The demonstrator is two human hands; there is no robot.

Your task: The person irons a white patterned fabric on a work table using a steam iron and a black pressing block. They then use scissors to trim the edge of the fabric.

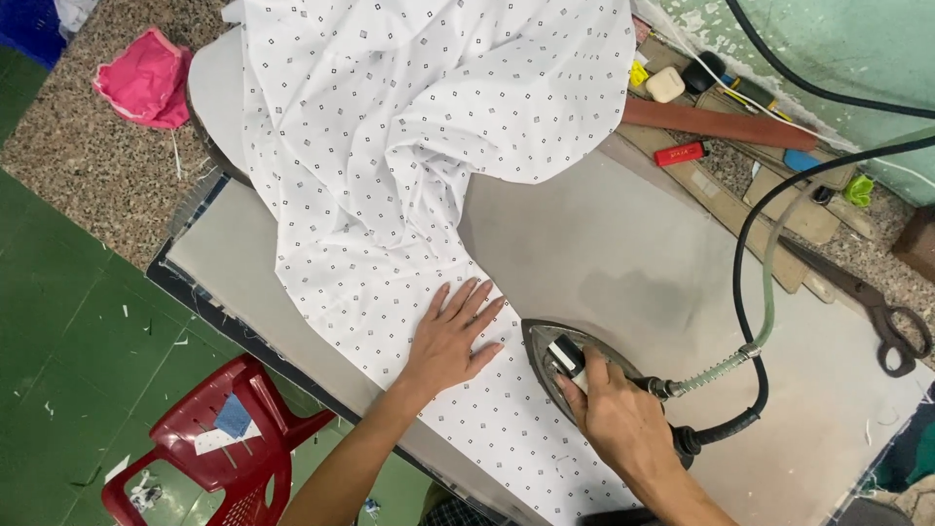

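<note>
A white cloth with small dark square dots [409,146] lies bunched at the far end of a grey padded ironing table [633,253], and a flat strip of it runs toward me. My left hand [450,336] presses flat on that strip, fingers spread. My right hand [616,419] grips the handle of a dark steam iron [555,356], which rests on the cloth just right of my left hand. A black cable and a pale green hose [769,282] lead away from the back of the iron.
Large scissors [877,312] lie at the table's right edge. A red lighter [679,153], a brown strip, cardboard pieces and small items sit along the back ledge. A red plastic chair [229,429] stands on the green floor at the left. A pink cloth [146,78] lies on the speckled floor.
</note>
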